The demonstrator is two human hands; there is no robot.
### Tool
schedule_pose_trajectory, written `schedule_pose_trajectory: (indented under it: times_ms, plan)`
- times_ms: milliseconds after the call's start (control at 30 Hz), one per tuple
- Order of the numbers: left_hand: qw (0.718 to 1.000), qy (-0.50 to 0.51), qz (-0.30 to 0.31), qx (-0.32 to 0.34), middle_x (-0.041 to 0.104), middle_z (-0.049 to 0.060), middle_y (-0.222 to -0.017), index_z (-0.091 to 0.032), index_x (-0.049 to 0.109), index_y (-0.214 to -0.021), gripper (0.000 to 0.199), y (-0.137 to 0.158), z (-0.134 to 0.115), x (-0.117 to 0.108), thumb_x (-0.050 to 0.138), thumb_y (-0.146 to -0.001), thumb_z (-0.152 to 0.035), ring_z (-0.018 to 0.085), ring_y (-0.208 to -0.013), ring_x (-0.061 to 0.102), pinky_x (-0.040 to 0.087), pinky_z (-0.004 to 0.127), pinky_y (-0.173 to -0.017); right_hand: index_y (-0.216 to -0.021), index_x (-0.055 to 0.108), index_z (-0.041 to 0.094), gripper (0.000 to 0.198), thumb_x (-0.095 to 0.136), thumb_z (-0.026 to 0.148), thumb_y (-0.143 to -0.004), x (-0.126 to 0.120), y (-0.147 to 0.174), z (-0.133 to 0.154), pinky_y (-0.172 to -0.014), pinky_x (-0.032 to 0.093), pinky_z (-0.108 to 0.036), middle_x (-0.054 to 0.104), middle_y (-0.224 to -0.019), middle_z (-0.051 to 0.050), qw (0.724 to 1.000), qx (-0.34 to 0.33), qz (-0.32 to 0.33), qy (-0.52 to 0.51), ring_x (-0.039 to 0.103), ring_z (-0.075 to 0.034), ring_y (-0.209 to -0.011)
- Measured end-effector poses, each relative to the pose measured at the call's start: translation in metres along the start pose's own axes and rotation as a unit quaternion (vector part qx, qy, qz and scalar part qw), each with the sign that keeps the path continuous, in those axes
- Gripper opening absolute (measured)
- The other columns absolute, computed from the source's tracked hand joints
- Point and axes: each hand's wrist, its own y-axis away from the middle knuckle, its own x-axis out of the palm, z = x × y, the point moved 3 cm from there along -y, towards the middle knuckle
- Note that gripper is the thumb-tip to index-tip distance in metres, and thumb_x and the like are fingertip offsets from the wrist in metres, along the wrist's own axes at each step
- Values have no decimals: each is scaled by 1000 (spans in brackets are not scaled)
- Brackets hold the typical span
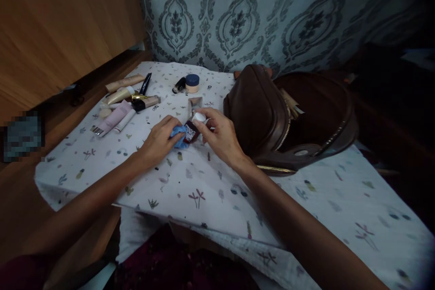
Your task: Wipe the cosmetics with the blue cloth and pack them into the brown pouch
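Note:
Over the middle of the table, my left hand (162, 138) is closed on a crumpled blue cloth (178, 136). The cloth presses against a small dark bottle (190, 132) with a pale label, which leans at a tilt. My right hand (220, 133) pinches the bottle by its round white cap (199, 117). The fingers of both hands hide part of the bottle. Just behind it lies a small flat tube or packet (195, 103), too dim to tell which.
An unzipped brown leather bag (258, 108) stands at the right. Several cosmetic tubes, among them a pink tube (113, 117), lie in a group at the left. Behind my hands stand a jar with a blue lid (192, 82) and a small black bottle (179, 85). A patterned cloth covers the table (200, 181).

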Motion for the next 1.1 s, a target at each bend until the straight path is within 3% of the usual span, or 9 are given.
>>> schedule_pose_trajectory:
  times_ms: [100, 300, 367, 467, 600, 800, 867, 1000, 1100]
  plan:
    - [999, -7, 31, -15, 59, 4, -99, -19, 64, -97, 12, 5, 9, 2, 56, -93, -27, 22, -94, 60, 50, 37, -86, -114, 65, 19, 25, 57, 32, -95, 0, -2, 2, -63, 49, -28, 64, -108, -9, 1000, -9, 6, 5, 59, -15, -75]
    - [997, -1, -70, 20, 55, 6, -109, -19, 67, -106, 17, -4, -15, -21, 58, -92, -23, 22, -106, 57, 49, 37, -96, -95, 62, 16, 14, 63, 30, -89, 6, -8, 11, -63, 46, -28, 61, -94, -5, 1000, -21, -8, 17, 56, -13, -68]
    - [996, 6, -77, 36, 55, 7, -111, -19, 66, -110, 20, -7, -19, -21, 55, -93, -21, 22, -108, 56, 49, 37, -97, -90, 60, 17, 15, 64, 32, -89, 7, -9, 11, -63, 45, -28, 61, -89, -3, 1000, -5, -14, 10, 54, -13, -66]
    - [999, 20, -37, 33, 57, 6, -107, -18, 66, -109, 22, -4, -11, -9, 51, -94, -19, 21, -104, 58, 50, 36, -95, -90, 61, 18, 15, 64, 32, -88, 6, -10, 8, -64, 44, -28, 61, -84, -2, 1000, 10, -18, 17, 54, -14, -68]
    - [999, 16, 31, 5, 58, 6, -104, -19, 66, -107, 20, 4, 4, 3, 50, -95, -22, 21, -98, 59, 51, 36, -90, -105, 70, 18, 22, 61, 33, -91, 3, -12, 3, -69, 46, -31, 62, -88, -4, 999, -14, -16, 41, 54, -16, -73]
    - [998, 18, -42, 39, 60, 4, -104, -20, 59, -104, 11, -1, -18, -15, 55, -93, -20, 21, -100, 59, 50, 35, -90, -99, 73, 20, 17, 66, 32, -89, 7, -17, 2, -69, 45, -29, 62, -85, -4, 998, -28, -19, 47, 55, -16, -74]
    - [999, 4, -30, 42, 58, 4, -102, -20, 58, -99, 6, 0, -19, -13, 54, -94, -20, 21, -97, 59, 51, 35, -87, -95, 71, 20, 14, 66, 31, -89, 7, -18, 3, -70, 44, -30, 62, -82, -3, 998, -31, -26, 55, 54, -16, -73]
    - [997, -51, 51, 34, 57, 6, -101, -20, 58, -96, 8, 10, -7, 0, 50, -96, -20, 22, -92, 59, 52, 37, -84, -93, 69, 20, 12, 65, 30, -90, 6, -20, 2, -70, 42, -29, 60, -80, -1, 997, -21, -31, 61, 52, -15, -71]
    - [997, -47, 47, 38, 58, 6, -104, -20, 59, -100, 10, 14, -3, -3, 49, -96, -22, 22, -94, 60, 53, 37, -86, -87, 66, 19, 14, 67, 33, -88, 7, -22, 3, -66, 39, -28, 58, -74, 0, 998, -1, -36, 55, 50, -14, -67]
